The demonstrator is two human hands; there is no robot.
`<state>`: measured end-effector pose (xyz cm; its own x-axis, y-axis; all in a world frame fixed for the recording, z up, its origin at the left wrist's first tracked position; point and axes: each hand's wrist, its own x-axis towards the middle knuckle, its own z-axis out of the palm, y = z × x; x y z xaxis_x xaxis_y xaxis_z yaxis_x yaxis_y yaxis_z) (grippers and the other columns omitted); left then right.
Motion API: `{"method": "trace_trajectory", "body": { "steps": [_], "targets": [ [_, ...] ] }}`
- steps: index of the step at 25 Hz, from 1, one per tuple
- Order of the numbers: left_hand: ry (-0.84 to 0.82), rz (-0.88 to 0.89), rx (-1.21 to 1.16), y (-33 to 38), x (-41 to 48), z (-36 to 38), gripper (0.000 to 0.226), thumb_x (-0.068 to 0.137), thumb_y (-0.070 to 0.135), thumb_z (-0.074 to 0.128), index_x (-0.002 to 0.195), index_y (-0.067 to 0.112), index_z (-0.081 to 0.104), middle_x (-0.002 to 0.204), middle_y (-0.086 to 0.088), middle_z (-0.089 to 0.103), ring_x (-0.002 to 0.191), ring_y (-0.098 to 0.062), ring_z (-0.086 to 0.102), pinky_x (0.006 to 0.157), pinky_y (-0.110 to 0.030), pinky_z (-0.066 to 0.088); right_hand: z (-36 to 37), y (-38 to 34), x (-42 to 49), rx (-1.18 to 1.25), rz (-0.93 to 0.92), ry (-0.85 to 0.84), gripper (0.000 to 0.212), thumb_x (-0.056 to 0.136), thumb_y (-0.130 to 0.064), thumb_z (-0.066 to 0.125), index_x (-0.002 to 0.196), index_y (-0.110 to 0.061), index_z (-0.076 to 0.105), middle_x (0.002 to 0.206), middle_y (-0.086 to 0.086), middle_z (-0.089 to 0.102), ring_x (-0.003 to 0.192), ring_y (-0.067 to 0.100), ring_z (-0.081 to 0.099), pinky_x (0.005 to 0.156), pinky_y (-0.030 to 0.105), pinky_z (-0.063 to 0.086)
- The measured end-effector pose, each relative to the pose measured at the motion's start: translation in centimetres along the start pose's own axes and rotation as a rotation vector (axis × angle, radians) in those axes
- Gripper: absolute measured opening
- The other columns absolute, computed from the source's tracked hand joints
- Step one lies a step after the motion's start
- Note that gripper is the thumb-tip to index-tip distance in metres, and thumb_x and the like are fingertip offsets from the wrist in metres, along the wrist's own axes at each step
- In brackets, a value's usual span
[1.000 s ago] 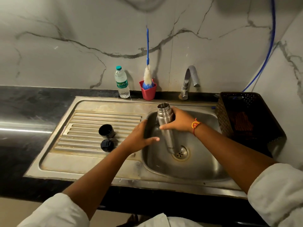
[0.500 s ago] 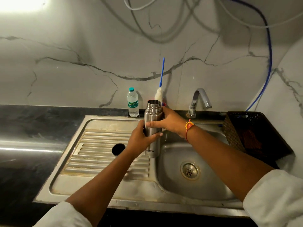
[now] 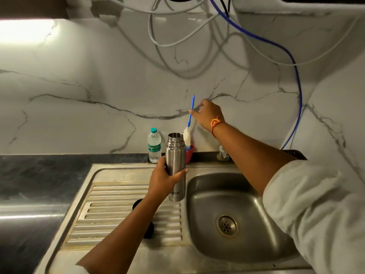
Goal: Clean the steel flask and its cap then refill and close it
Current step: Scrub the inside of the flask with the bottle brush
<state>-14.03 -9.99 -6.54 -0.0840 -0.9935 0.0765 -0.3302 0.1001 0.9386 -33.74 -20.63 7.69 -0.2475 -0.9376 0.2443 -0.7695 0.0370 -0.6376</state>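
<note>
Head view, places given from sink bowl [image 3: 246,194]. Black tabletop [image 3: 39,171] far left of bowl. Plastic water bottle [image 3: 154,148] behind bowl's left corner, at wall. Your left hand [image 3: 165,177] left of bowl, over ribbed drainboard [image 3: 110,210], grip clamped round steel flask [image 3: 175,167]; flask upright, mouth uncapped. Dark cap [image 3: 138,203] on drainboard, mostly hidden under your left forearm. Red cup [image 3: 190,154] behind bowl. Your right hand [image 3: 207,115] above it, fingers pinched together on blue bottle brush [image 3: 190,115] handle.
</note>
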Motion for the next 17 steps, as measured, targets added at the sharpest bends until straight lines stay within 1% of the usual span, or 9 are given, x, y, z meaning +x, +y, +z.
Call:
{"method": "trace_trajectory", "body": {
  "steps": [2, 3, 5, 7, 8, 9, 10, 13, 17],
  "targets": [
    [-0.007, 0.007, 0.007, 0.1, 0.5, -0.1, 0.072, 0.075, 0.040, 0.088, 0.134, 0.025, 0.050, 0.116, 0.007, 0.064, 0.100, -0.009, 0.063, 0.088, -0.033, 0.057, -0.1, -0.9, 1.7, 0.015, -0.002, 0.027, 0.057, 0.090, -0.046, 0.065, 0.133, -0.011, 0.052, 0.120, 0.008, 0.064, 0.108, 0.025, 0.061, 0.085, 0.031, 0.047],
    [-0.009, 0.011, 0.006, 0.1, 0.8, -0.1, 0.073, 0.075, 0.040, 0.088, 0.135, 0.026, 0.049, 0.116, 0.007, 0.064, 0.101, -0.009, 0.063, 0.088, -0.033, 0.057, -0.1, -1.4, 2.4, 0.012, -0.022, 0.031, 0.053, 0.090, -0.044, 0.065, 0.130, -0.011, 0.054, 0.117, 0.008, 0.065, 0.106, 0.025, 0.061, 0.084, 0.031, 0.047],
    [-0.008, 0.016, 0.009, -0.1, 1.2, -0.1, 0.072, 0.075, 0.041, 0.088, 0.134, 0.027, 0.050, 0.116, 0.007, 0.064, 0.100, -0.008, 0.063, 0.088, -0.032, 0.057, 0.4, -2.0, 3.6, -0.021, -0.081, 0.037, 0.036, 0.090, -0.037, 0.067, 0.114, -0.011, 0.062, 0.106, 0.006, 0.067, 0.095, 0.023, 0.062, 0.080, 0.030, 0.050],
    [-0.008, 0.011, 0.012, -0.4, 1.5, -0.2, 0.071, 0.074, 0.042, 0.088, 0.132, 0.028, 0.050, 0.116, 0.008, 0.065, 0.100, -0.008, 0.063, 0.087, -0.032, 0.058, 1.1, -2.3, 4.5, -0.105, -0.117, 0.044, 0.017, 0.090, -0.025, 0.067, 0.094, -0.009, 0.065, 0.095, 0.007, 0.069, 0.089, 0.024, 0.065, 0.076, 0.032, 0.054],
    [-0.009, 0.002, 0.013, -0.7, 1.6, -0.4, 0.071, 0.074, 0.042, 0.088, 0.131, 0.029, 0.050, 0.116, 0.007, 0.065, 0.100, -0.009, 0.063, 0.087, -0.033, 0.058, 1.4, -2.4, 4.8, -0.164, -0.120, 0.040, 0.014, 0.090, -0.021, 0.064, 0.084, -0.009, 0.062, 0.089, 0.008, 0.068, 0.087, 0.026, 0.066, 0.073, 0.033, 0.054],
    [-0.010, -0.007, 0.015, -0.9, 1.7, -0.5, 0.070, 0.074, 0.042, 0.088, 0.130, 0.029, 0.049, 0.116, 0.007, 0.065, 0.100, -0.009, 0.063, 0.087, -0.033, 0.058, 1.5, -2.5, 5.0, -0.222, -0.121, 0.040, 0.017, 0.091, -0.018, 0.061, 0.076, -0.010, 0.058, 0.085, 0.009, 0.067, 0.085, 0.028, 0.066, 0.069, 0.033, 0.053],
    [-0.009, -0.015, 0.019, -1.1, 1.8, -0.7, 0.069, 0.074, 0.041, 0.088, 0.130, 0.030, 0.049, 0.116, 0.007, 0.064, 0.100, -0.009, 0.063, 0.087, -0.033, 0.058, 1.6, -2.5, 5.2, -0.270, -0.124, 0.049, 0.019, 0.092, -0.016, 0.058, 0.073, -0.011, 0.056, 0.084, 0.011, 0.067, 0.084, 0.029, 0.066, 0.066, 0.032, 0.051],
    [-0.001, -0.021, 0.019, -1.4, 1.9, -1.3, 0.068, 0.075, 0.040, 0.088, 0.129, 0.028, 0.049, 0.116, 0.006, 0.064, 0.099, -0.009, 0.063, 0.086, -0.032, 0.057, 1.0, -2.7, 5.8, -0.294, -0.148, 0.137, 0.015, 0.093, -0.014, 0.053, 0.083, -0.008, 0.062, 0.087, 0.012, 0.069, 0.081, 0.030, 0.065, 0.064, 0.030, 0.048],
    [0.003, -0.025, 0.014, -1.6, 2.1, -1.8, 0.071, 0.074, 0.039, 0.088, 0.132, 0.025, 0.050, 0.115, 0.004, 0.065, 0.099, -0.011, 0.063, 0.086, -0.034, 0.058, 0.4, -3.7, 6.1, -0.260, -0.196, 0.206, 0.017, 0.096, -0.017, 0.048, 0.093, -0.009, 0.062, 0.083, 0.008, 0.064, 0.072, 0.025, 0.060, 0.061, 0.031, 0.049]
  ]
}}
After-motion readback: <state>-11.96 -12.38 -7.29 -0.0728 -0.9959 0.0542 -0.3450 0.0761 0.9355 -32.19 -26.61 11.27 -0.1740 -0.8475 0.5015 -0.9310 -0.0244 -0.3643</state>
